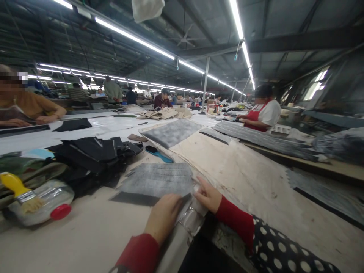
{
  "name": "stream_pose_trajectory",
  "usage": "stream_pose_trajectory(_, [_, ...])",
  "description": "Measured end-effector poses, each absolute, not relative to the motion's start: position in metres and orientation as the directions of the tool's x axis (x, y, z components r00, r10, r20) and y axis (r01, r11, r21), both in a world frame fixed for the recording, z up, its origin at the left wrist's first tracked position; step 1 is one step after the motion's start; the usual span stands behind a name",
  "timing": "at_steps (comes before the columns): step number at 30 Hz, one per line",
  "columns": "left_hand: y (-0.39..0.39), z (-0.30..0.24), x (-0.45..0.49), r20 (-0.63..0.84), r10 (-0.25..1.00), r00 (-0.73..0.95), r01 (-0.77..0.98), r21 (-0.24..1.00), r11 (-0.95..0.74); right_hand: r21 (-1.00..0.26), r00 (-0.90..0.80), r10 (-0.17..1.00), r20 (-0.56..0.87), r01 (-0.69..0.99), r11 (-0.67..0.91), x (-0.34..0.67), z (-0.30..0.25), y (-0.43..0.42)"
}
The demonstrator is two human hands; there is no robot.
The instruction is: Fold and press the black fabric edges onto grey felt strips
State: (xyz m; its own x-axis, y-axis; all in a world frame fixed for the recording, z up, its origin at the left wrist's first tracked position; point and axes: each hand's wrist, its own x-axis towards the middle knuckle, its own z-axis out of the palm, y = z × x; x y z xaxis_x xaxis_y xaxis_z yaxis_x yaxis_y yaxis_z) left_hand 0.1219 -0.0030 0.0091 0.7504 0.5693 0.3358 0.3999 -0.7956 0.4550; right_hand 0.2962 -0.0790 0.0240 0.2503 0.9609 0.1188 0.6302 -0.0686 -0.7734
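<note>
At the near table edge, my left hand (165,214) is closed, with a dark fabric piece (186,198) showing at its fingers; most of the fingertips are hidden. To its right, my right hand (209,195) has its index finger stretched forward and its thumb apart, close to the clear tape (192,220) wrapped over the edge. I see nothing held in it. Just beyond both hands lies a fanned stack of grey fabric pieces (162,177) with dark borders.
On the left, a yellow-handled brush (17,185) rests on a clear plastic bottle (47,204) with a red cap. Behind are black fabric pieces (85,153) and a blue-black tool (159,154). A grey sheet (172,132) lies farther back. Co-workers sit around the table.
</note>
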Motion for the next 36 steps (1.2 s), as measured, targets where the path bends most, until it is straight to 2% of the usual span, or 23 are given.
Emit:
stream_pose_trajectory(2, [-0.001, 0.007, 0.123, 0.343, 0.58, 0.739, 0.397, 0.474, -0.786, -0.512, 0.117, 0.901, 0.418, 0.85, 0.127, 0.286, 0.028, -0.092])
stream_pose_trajectory(3, [0.0, 0.007, 0.123, 0.347, 0.582, 0.736, 0.395, 0.478, -0.784, -0.372, -0.017, 0.871, 0.491, 0.9, 0.227, 0.279, 0.03, -0.097])
stream_pose_trajectory(5, [0.001, 0.007, 0.124, 0.353, 0.582, 0.733, 0.396, 0.474, -0.786, -0.144, -0.268, 0.826, 0.497, 0.912, 0.383, 0.266, 0.03, -0.102])
stream_pose_trajectory(6, [0.001, 0.007, 0.124, 0.352, 0.582, 0.733, 0.401, 0.468, -0.788, -0.063, -0.326, 0.817, 0.476, 0.914, 0.402, 0.261, 0.028, -0.102])
stream_pose_trajectory(8, [0.001, 0.008, 0.124, 0.341, 0.585, 0.736, 0.414, 0.456, -0.787, 0.043, -0.322, 0.838, 0.44, 0.94, 0.339, 0.254, 0.022, -0.096])
stream_pose_trajectory(10, [-0.001, 0.008, 0.124, 0.334, 0.583, 0.74, 0.421, 0.447, -0.789, 0.093, -0.236, 0.876, 0.42, 0.972, 0.217, 0.252, 0.015, -0.089])
stream_pose_trajectory(14, [-0.004, 0.008, 0.125, 0.356, 0.569, 0.741, 0.394, 0.455, -0.798, 0.115, -0.122, 0.915, 0.384, 0.99, 0.084, 0.251, 0.009, -0.082])
stream_pose_trajectory(16, [-0.001, 0.008, 0.124, 0.373, 0.618, 0.692, 0.387, 0.531, -0.754, 0.111, -0.097, 0.931, 0.351, 0.992, 0.061, 0.251, 0.01, -0.083])
stream_pose_trajectory(19, [0.014, 0.009, 0.117, 0.349, 0.832, 0.431, 0.363, 0.777, -0.514, 0.106, -0.067, 0.95, 0.306, 0.994, 0.036, 0.25, 0.01, -0.082])
stream_pose_trajectory(21, [0.025, 0.008, 0.11, 0.25, 0.948, 0.197, 0.237, 0.926, -0.294, 0.104, -0.062, 0.954, 0.294, 0.994, 0.033, 0.251, 0.01, -0.082])
stream_pose_trajectory(23, [0.032, 0.006, 0.104, 0.146, 0.986, 0.076, 0.075, 0.985, -0.152, 0.096, -0.07, 0.957, 0.281, 0.994, 0.044, 0.253, 0.012, -0.081])
stream_pose_trajectory(25, [0.034, 0.004, 0.101, 0.108, 0.99, 0.088, 0.004, 0.994, -0.109, 0.083, -0.079, 0.961, 0.265, 0.995, 0.059, 0.255, 0.014, -0.08])
stream_pose_trajectory(28, [0.028, 0.002, 0.104, 0.205, 0.96, 0.193, 0.088, 0.97, -0.225, 0.045, -0.101, 0.956, 0.274, 0.995, 0.092, 0.257, 0.017, -0.077])
stream_pose_trajectory(32, [0.013, 0.004, 0.109, 0.404, 0.86, 0.31, 0.24, 0.842, -0.482, -0.042, -0.245, 0.912, 0.329, 0.961, 0.274, 0.253, 0.013, -0.066])
stream_pose_trajectory(36, [-0.001, 0.009, 0.112, 0.447, 0.785, 0.428, 0.279, 0.761, -0.585, -0.087, -0.274, 0.904, 0.327, 0.944, 0.318, 0.247, 0.004, -0.051])
